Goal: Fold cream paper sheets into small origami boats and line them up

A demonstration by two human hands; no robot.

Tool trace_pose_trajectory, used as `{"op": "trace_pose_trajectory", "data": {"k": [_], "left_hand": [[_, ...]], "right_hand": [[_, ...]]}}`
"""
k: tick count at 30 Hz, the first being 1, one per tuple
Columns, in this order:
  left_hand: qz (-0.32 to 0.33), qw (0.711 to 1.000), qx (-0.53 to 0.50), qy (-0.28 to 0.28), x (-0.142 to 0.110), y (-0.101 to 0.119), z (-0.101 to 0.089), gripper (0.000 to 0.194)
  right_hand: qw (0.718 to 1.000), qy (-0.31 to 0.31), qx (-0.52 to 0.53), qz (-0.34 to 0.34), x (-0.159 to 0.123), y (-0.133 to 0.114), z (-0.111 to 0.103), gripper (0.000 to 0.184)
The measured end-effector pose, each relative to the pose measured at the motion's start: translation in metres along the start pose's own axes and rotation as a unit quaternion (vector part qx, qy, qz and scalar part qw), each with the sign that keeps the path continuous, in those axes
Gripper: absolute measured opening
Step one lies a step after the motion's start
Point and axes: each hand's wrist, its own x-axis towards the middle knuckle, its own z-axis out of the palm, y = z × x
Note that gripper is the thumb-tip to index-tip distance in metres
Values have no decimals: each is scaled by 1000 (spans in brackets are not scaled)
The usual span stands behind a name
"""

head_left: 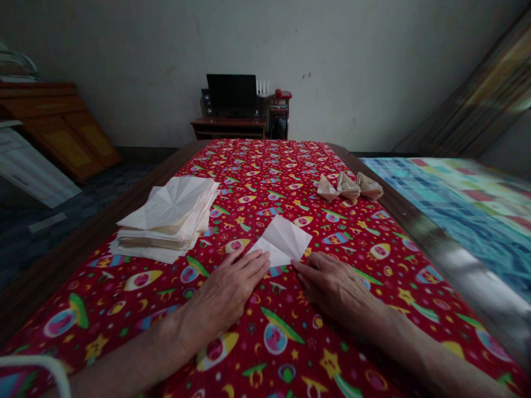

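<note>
Head view: creased paper square [282, 240] on rocket-print cloth [290, 182]; left hand [226, 293] and right hand [334, 284] at its lower edge, fingers [253, 264] flat, open, gripping nothing. Folded-paper stack [168, 218] left of square; three folded paper pieces [349, 186] beyond it, rightward.

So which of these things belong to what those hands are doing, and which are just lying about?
Part of the work:
the left hand and right hand
the creased white paper sheet between them
the stack of creased paper
three folded paper pieces

Just lying about:
the black monitor
the wooden cabinet
the checked blanket
</note>
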Motion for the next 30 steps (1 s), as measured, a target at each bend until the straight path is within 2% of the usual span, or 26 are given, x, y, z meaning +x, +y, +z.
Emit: {"op": "trace_pose_trajectory", "data": {"k": [11,17,21,24,27,30], "left_hand": [[-10,1000,22,-3,-19,-6,-4,64],[7,999,-25,38,-26,-17,-3,58],[8,992,-74,106,-16,-24,-9,46],[8,985,-99,140,-1,-18,-12,42],[23,992,-80,96,16,-7,-10,30],[18,996,-67,60,28,0,-6,26]], "right_hand": [[1000,8,-5,-4,-1,0,0,23],[1000,21,-3,-8,-1,0,0,21],[999,36,-16,-10,0,-1,0,21],[999,38,-23,-16,1,-3,-2,20],[999,39,-17,-16,3,-5,-3,20],[998,51,18,-22,5,0,-4,23]]}}
